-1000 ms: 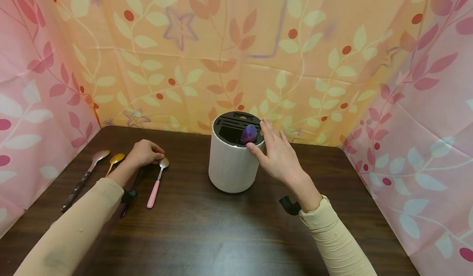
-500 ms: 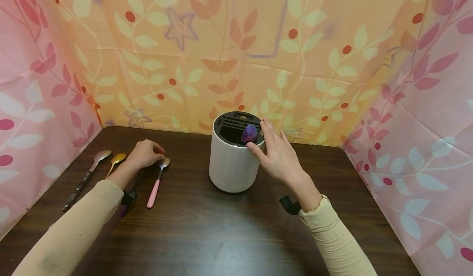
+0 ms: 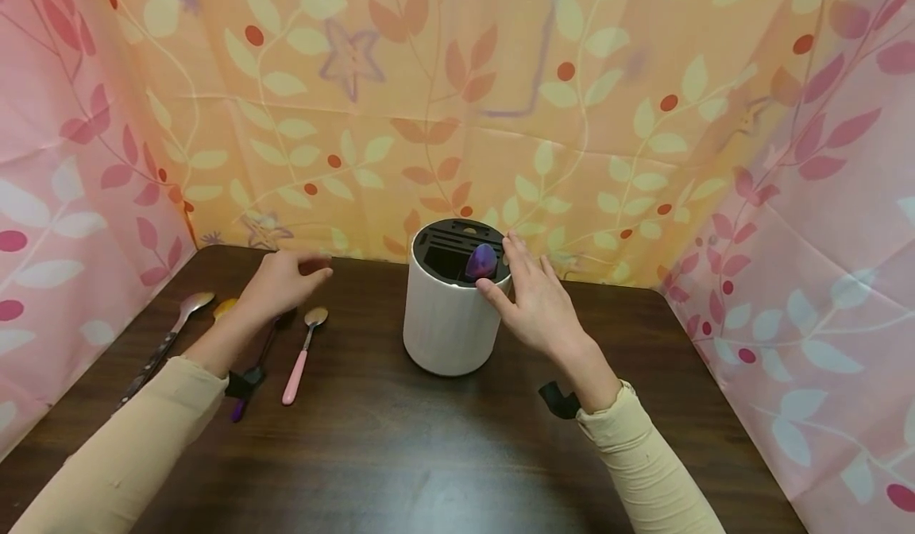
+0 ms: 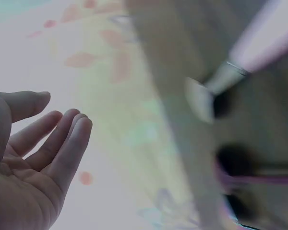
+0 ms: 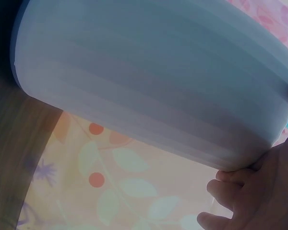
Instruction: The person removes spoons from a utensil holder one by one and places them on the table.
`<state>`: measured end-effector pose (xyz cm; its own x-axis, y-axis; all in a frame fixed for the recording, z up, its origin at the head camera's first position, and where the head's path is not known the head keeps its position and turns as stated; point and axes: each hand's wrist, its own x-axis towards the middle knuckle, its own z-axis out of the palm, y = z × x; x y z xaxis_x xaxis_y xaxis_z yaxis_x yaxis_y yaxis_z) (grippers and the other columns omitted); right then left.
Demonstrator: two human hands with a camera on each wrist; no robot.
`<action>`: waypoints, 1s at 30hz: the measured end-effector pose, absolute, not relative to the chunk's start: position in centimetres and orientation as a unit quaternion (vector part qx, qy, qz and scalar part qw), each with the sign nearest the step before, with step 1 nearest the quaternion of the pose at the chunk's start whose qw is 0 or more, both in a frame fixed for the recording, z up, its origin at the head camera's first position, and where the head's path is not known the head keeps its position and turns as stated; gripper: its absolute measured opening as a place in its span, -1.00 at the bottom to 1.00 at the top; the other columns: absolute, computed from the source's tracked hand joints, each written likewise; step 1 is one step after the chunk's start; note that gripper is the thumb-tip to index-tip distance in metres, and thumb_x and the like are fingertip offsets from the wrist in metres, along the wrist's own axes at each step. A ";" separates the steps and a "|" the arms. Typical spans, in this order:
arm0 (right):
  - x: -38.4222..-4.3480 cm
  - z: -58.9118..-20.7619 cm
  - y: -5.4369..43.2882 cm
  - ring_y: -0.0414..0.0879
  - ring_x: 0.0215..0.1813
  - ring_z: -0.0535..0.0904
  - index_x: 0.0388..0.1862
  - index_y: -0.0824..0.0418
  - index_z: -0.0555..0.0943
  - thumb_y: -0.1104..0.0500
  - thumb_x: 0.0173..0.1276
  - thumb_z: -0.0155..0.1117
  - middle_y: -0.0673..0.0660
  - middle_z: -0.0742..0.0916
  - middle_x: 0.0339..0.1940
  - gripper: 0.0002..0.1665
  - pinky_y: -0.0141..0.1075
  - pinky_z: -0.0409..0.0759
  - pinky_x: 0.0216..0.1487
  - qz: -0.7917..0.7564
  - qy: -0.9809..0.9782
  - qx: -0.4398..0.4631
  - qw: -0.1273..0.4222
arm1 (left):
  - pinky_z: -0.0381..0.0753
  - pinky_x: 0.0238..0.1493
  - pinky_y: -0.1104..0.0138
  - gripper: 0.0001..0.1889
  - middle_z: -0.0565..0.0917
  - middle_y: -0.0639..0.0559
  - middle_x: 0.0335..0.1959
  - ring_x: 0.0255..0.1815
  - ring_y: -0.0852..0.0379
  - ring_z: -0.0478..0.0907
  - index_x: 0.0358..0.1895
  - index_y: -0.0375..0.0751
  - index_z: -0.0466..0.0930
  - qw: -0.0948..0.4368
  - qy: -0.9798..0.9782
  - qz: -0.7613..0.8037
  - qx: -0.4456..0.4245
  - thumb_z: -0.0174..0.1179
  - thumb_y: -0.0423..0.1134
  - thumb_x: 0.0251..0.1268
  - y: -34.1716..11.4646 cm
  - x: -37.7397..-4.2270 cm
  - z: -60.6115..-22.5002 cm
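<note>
My left hand (image 3: 277,285) hovers empty over the spoons at the left of the table. Its fingers are loosely extended in the left wrist view. Near it lies a spoon with a pink handle (image 3: 295,377), its metal bowl pointing away. A dark spoon with a purple handle end (image 3: 239,410) runs partly under my left wrist. At the middle stands a white cylindrical utensil holder (image 3: 450,331) with a black slotted top. A purple spoon bowl (image 3: 481,261) sticks up from one opening. My right hand (image 3: 539,303) rests against the holder's rim, fingers extended along its right side.
Further left lie a spoon with a dark patterned handle (image 3: 154,363) and a gold spoon (image 3: 225,307), partly covered by my left arm. The dark wooden table (image 3: 457,462) is bordered by patterned cloth (image 3: 443,81) at the back and both sides.
My left hand has risen from the spoon bowls and its fingers have spread from their earlier bunched pose. More of the dark spoon shows. The right hand stays at the holder.
</note>
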<state>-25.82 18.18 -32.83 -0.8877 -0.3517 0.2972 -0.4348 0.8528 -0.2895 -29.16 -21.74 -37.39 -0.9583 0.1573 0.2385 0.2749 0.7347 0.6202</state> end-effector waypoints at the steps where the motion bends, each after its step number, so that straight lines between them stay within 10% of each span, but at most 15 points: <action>1: -25.8 -32.8 18.2 -0.03 0.72 -0.01 0.74 0.19 -0.02 -0.57 0.52 -0.23 0.06 0.04 0.76 0.15 0.08 -0.23 0.70 0.177 -0.955 0.205 0.119 | 0.62 0.14 -0.17 -0.57 0.73 -0.29 0.12 0.15 -0.30 0.65 0.29 -0.31 0.64 0.098 -0.924 -0.349 -0.123 0.20 -0.09 0.57 -21.4 -28.9 -36.8; 30: -26.0 -33.1 18.3 -0.06 0.72 0.00 0.74 0.18 -0.02 -0.57 0.52 -0.24 0.04 0.04 0.76 0.14 0.09 -0.19 0.70 0.177 -0.955 0.205 0.121 | 0.66 0.06 0.05 -0.62 0.73 -0.06 0.15 0.11 0.02 0.65 0.24 -0.20 0.70 0.293 -0.786 -0.470 -0.272 0.40 -0.34 0.38 -10.9 -23.6 -28.5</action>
